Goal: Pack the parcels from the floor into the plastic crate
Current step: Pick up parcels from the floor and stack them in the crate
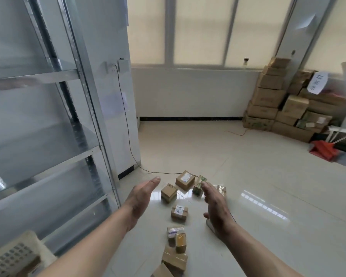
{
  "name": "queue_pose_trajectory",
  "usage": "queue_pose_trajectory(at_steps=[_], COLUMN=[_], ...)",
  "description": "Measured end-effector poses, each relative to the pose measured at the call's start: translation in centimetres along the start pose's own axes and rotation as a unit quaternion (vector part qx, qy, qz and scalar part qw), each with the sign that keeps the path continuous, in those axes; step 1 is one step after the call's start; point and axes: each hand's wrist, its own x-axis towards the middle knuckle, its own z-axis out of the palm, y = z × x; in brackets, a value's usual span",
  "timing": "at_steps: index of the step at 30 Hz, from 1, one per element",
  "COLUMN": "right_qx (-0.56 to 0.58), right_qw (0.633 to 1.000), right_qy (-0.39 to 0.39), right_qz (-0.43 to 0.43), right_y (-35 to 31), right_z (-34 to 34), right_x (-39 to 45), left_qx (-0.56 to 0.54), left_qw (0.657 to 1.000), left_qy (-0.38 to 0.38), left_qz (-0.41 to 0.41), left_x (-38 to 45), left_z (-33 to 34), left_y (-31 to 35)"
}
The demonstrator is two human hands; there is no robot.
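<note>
Parcels lay scattered on the floor [248,196] between and ahead of both hands. Largest, the labelled carton [185,180] at 12 o'clock, looked stiff and light: best taken across opposite side faces. The plain box [169,193] lay at 11 o'clock, the taped box [179,211] at centre; its glossy tape might slip. The crate [12,256] sat at 8 o'clock. Left hand [141,198] and right hand [216,206] each showed a flat, empty grip.
</note>
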Motion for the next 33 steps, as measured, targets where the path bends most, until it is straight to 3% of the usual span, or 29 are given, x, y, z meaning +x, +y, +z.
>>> queue_pose_trajectory(at_steps=[12,26,33], right_qx=[-0.023,0.007,0.025], right_qw=[0.991,0.987,0.992], right_qy=[0.126,0.154,0.118], right_qz=[0.028,0.036,0.038], right_y=[0.3,1.9,2.6], right_z=[-5.4,-9.5,-14.4], right_x=[2.6,7.3,11.9], left_qx=[-0.014,0.006,0.018], left_qw=[0.994,0.988,0.993], left_qy=[-0.109,-0.151,-0.113], left_qz=[-0.024,-0.016,-0.032], left_x=[6.4,11.0,13.7], left_z=[6.4,11.0,15.7], left_y=[0.8,1.3,1.9])
